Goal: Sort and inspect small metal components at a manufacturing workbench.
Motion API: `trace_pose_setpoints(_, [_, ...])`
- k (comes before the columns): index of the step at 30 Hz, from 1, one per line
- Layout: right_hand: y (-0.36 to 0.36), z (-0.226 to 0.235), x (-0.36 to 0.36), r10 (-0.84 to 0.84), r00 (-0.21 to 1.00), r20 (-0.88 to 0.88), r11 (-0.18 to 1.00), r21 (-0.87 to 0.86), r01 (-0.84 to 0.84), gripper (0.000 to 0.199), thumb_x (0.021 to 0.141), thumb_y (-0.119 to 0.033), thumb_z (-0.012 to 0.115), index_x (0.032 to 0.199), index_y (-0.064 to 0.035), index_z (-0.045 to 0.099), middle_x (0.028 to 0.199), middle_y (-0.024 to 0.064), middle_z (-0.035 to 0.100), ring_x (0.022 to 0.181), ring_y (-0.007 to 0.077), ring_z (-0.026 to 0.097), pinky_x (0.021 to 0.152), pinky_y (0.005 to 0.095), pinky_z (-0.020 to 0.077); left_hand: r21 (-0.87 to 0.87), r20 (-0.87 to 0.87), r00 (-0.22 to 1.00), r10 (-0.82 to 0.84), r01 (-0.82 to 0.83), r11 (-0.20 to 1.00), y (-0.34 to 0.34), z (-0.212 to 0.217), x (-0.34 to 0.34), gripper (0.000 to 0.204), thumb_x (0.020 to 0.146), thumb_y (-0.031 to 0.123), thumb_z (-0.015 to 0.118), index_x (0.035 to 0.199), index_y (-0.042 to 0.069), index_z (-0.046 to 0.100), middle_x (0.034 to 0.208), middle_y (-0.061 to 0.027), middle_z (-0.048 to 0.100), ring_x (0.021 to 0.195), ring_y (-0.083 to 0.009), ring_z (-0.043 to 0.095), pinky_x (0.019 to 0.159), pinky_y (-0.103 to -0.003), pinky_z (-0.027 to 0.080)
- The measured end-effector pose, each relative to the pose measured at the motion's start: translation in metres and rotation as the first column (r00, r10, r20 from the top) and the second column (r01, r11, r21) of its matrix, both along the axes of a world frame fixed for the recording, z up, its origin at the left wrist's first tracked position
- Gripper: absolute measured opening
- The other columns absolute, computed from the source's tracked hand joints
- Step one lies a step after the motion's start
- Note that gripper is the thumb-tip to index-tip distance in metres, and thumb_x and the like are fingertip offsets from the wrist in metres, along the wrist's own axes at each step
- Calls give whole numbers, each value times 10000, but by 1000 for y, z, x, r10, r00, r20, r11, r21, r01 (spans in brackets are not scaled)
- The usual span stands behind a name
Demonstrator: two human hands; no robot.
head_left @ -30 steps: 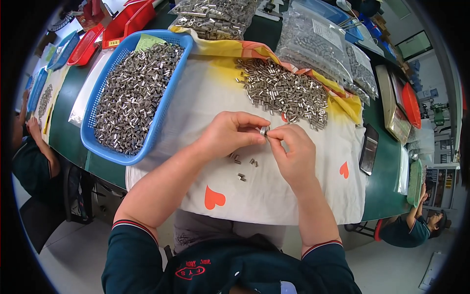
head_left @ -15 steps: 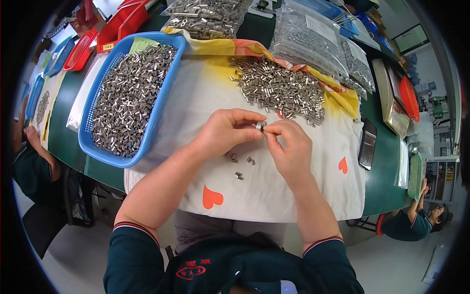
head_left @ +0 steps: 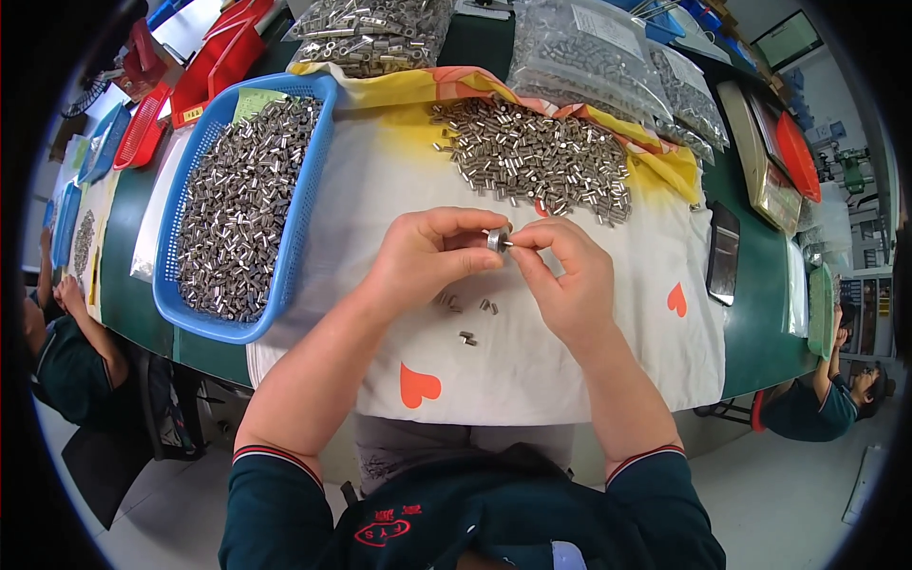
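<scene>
Over the white cloth [head_left: 361, 199], my left hand [head_left: 418, 255] pinches a short, round metal disc [head_left: 497, 239] between thumb and fingers. My right hand [head_left: 573, 275] meets it from the other side, its thumb and forefinger closed on a thin metal pin [head_left: 510, 244] at the disc's face. Whether pin and disc are one piece I cannot tell. Several small metal cylinders [head_left: 467, 338] lie loose on the cloth below my hands. Beyond them spreads a heap of similar cylinders [head_left: 541, 161].
To the left, a blue plastic basket [head_left: 163, 271] is filled with small metal cylinders. Clear bags of metal parts [head_left: 589, 62] line the back. A dark phone [head_left: 723, 255] lies at the right on the green table [head_left: 750, 351]. Other people sit at both sides.
The disc has turned between my left fingers, so more of its side shows. My right fingertips have drawn slightly away from it, revealing the thin pin. The whole view has shifted a little.
</scene>
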State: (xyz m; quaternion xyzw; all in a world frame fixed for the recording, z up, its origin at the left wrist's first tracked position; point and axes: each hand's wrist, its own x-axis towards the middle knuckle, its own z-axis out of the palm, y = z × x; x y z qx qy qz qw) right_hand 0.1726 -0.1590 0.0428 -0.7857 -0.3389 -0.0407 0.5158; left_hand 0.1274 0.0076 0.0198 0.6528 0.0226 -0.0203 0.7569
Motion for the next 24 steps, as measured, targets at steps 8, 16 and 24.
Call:
trace_pose_setpoints(8, [0, 0, -1, 22, 1000, 8, 1000, -14, -22, 105, 703, 5, 618, 797, -27, 582, 765, 69, 595, 686, 210, 569, 599, 288, 461, -15, -38, 999, -20, 20, 1000, 1, 2, -3, 311, 715, 30, 687, 1016, 16, 610, 816, 20, 601, 715, -38, 530, 650, -186, 451])
trace_pose_setpoints(16, [3, 3, -3, 41, 995, -88, 999, 31, -38, 112, 712, 13, 605, 816, -15, 576, 770, 79, 589, 689, 204, 573, 600, 281, 461, -83, 20, 1000, 1, 1, 997, 1, 0, -3, 323, 711, 20, 687, 1021, 15, 599, 893, -9, 613, 795, -59, 552, 701, -194, 463])
trace_pose_setpoints(24, [-3, 3, -2, -23, 997, 71, 1000, 23, 21, 81, 709, -20, 609, 782, -20, 576, 764, 73, 590, 678, 196, 579, 605, 282, 468, -9, -8, 997, -82, 82, 997, -3, 6, 2, 306, 724, -11, 661, 1020, -2, 586, 916, -33, 609, 806, -70, 558, 719, -208, 472])
